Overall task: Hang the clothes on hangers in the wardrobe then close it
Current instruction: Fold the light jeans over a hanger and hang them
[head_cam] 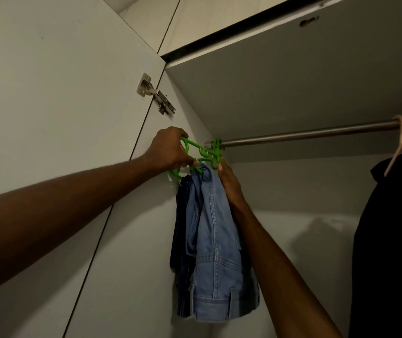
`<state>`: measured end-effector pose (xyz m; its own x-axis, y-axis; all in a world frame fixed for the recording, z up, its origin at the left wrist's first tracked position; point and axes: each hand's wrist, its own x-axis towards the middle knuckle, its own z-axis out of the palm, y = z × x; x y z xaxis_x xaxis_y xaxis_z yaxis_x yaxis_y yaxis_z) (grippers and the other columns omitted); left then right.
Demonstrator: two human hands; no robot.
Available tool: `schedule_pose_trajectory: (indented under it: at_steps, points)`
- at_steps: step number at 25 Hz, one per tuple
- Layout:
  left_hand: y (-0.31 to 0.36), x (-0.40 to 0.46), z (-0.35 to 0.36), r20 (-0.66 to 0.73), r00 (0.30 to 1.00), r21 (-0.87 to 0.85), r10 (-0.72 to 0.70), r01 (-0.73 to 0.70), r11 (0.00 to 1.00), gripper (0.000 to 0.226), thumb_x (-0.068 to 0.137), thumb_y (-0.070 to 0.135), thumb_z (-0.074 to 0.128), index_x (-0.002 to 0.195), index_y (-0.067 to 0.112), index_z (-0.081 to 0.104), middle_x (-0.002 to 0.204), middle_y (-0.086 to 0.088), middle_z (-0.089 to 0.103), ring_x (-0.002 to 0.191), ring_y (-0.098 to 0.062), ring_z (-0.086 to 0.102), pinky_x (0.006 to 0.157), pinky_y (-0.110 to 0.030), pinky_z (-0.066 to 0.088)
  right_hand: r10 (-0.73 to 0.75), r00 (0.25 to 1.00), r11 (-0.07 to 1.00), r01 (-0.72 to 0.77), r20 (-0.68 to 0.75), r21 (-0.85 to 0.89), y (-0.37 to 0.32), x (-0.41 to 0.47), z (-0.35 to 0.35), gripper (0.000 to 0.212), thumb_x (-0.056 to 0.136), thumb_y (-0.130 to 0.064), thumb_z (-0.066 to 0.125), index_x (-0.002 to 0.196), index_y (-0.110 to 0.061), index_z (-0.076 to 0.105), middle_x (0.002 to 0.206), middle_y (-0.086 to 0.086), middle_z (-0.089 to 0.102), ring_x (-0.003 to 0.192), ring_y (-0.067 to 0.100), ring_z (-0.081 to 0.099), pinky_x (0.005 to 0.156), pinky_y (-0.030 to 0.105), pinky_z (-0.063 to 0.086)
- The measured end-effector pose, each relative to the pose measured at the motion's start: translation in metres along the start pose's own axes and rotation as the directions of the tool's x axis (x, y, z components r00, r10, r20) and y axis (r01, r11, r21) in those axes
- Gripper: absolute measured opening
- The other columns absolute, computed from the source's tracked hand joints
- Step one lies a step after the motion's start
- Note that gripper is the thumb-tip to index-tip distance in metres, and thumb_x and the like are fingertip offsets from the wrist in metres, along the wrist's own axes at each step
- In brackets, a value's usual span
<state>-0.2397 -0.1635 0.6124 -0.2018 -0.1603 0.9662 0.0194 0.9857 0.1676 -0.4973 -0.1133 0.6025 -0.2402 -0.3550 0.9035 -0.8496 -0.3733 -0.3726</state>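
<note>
A green plastic hanger (204, 152) hooks over the left end of the metal rail (317, 132) inside the wardrobe. Light blue jeans (217, 252) drape from it, with a darker denim garment (181, 215) behind them on the left. My left hand (170, 150) grips the hanger's near end, fingers curled round the green plastic. My right hand (229, 181) reaches up behind the jeans, its fingertips touching the hanger's underside near the hook. How its fingers lie is partly hidden by the denim.
The open wardrobe door (48, 106) stands at the left with a metal hinge (156, 96). A black garment (390, 228) hangs on a pale hanger (398, 145) at the rail's right. A shelf panel (292, 76) sits just above the rail.
</note>
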Motion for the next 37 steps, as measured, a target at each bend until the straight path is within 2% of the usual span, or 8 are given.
schedule_pose_trajectory:
  at_steps: [6, 11, 18, 21, 25, 29, 33, 37]
  points:
    - [-0.022, -0.018, -0.008, -0.008, 0.998, 0.006, -0.062, 0.062, 0.998, 0.086, 0.056, 0.036, 0.100, 0.127, 0.007, 0.063, 0.086, -0.006, 0.076, 0.081, -0.022, 0.073, 0.082, -0.044, 0.060, 0.110, 0.992, 0.990, -0.105, -0.054, 0.092, 0.007, -0.034, -0.002, 0.076, 0.086, -0.075, 0.053, 0.147, -0.029, 0.052, 0.148, -0.002, 0.055, 0.133, 0.013, 0.053, 0.119, 0.040, 0.037]
    - [-0.022, -0.067, -0.008, -0.050, 0.998, 0.007, -0.027, 0.028, 1.000, 0.027, 0.071, 0.014, 0.081, 0.096, 0.011, 0.070, 0.088, -0.003, 0.072, 0.080, -0.021, 0.068, 0.073, -0.042, 0.058, 0.207, 0.965, 0.975, -0.217, -0.163, -0.043, -0.001, -0.088, -0.006, 0.051, 0.090, -0.076, 0.045, 0.095, -0.032, 0.070, 0.102, -0.003, 0.073, 0.103, 0.020, 0.067, 0.099, 0.039, 0.051]
    - [-0.022, -0.142, 0.013, 0.094, 0.994, 0.086, -0.057, 0.048, 0.995, 0.013, 0.083, 0.011, 0.064, 0.095, 0.006, 0.069, 0.087, -0.003, 0.070, 0.071, -0.017, 0.061, 0.061, -0.034, 0.053, 0.266, 0.940, 0.940, -0.302, -0.214, -0.157, 0.011, -0.190, -0.016, 0.064, 0.090, -0.084, 0.040, 0.126, -0.037, 0.065, 0.128, -0.010, 0.068, 0.121, 0.017, 0.062, 0.111, 0.053, 0.044]
    - [-0.035, -0.185, 0.032, 0.204, 0.979, 0.165, -0.014, -0.021, 0.986, 0.014, 0.086, 0.015, 0.064, 0.098, 0.006, 0.065, 0.086, -0.006, 0.069, 0.069, -0.020, 0.063, 0.055, -0.031, 0.047, 0.369, 0.904, 0.897, -0.408, -0.216, -0.172, 0.019, -0.239, -0.018, 0.076, 0.086, -0.087, 0.042, 0.144, -0.039, 0.054, 0.143, -0.010, 0.059, 0.133, 0.012, 0.054, 0.117, 0.046, 0.040]
    - [-0.051, -0.241, 0.046, 0.307, 0.949, 0.152, -0.071, 0.025, 0.988, 0.014, 0.086, 0.018, 0.064, 0.095, 0.007, 0.065, 0.086, -0.006, 0.069, 0.070, -0.022, 0.064, 0.056, -0.031, 0.050, 0.413, 0.881, 0.890, -0.444, -0.230, -0.103, -0.004, -0.298, -0.009, 0.080, 0.086, -0.085, 0.042, 0.147, -0.033, 0.052, 0.145, -0.011, 0.057, 0.132, 0.005, 0.053, 0.118, 0.033, 0.037]
    - [-0.047, -0.292, 0.046, 0.387, 0.915, 0.195, -0.113, 0.038, 0.980, 0.015, 0.088, 0.020, 0.064, 0.097, 0.008, 0.064, 0.090, -0.006, 0.068, 0.074, -0.022, 0.064, 0.058, -0.029, 0.042, 0.541, 0.806, 0.802, -0.580, -0.239, -0.144, 0.005, -0.354, -0.004, 0.087, 0.080, -0.093, 0.040, 0.151, -0.041, 0.044, 0.157, -0.010, 0.043, 0.144, 0.012, 0.040, 0.123, 0.047, 0.029]
    - [-0.033, -0.350, 0.030, 0.461, 0.860, 0.243, -0.218, 0.114, 0.963, 0.024, 0.091, 0.024, 0.064, 0.106, 0.006, 0.065, 0.100, -0.009, 0.069, 0.087, -0.025, 0.066, 0.071, -0.034, 0.049, 0.591, 0.779, 0.729, -0.627, -0.210, -0.275, -0.030, -0.421, 0.008, 0.075, 0.093, -0.078, 0.037, 0.156, -0.037, 0.036, 0.164, -0.001, 0.028, 0.152, 0.021, 0.022, 0.126, 0.050, 0.013]
    - [-0.014, -0.411, 0.003, 0.527, 0.808, 0.325, -0.264, 0.096, 0.941, 0.034, 0.092, 0.031, 0.063, 0.118, 0.009, 0.063, 0.113, -0.009, 0.066, 0.103, -0.027, 0.062, 0.082, -0.039, 0.051, 0.588, 0.788, 0.574, -0.566, -0.183, -0.592, -0.055, -0.485, 0.028, 0.068, 0.102, -0.063, 0.039, 0.160, -0.029, 0.029, 0.166, 0.008, 0.023, 0.153, 0.027, 0.015, 0.123, 0.049, 0.008]
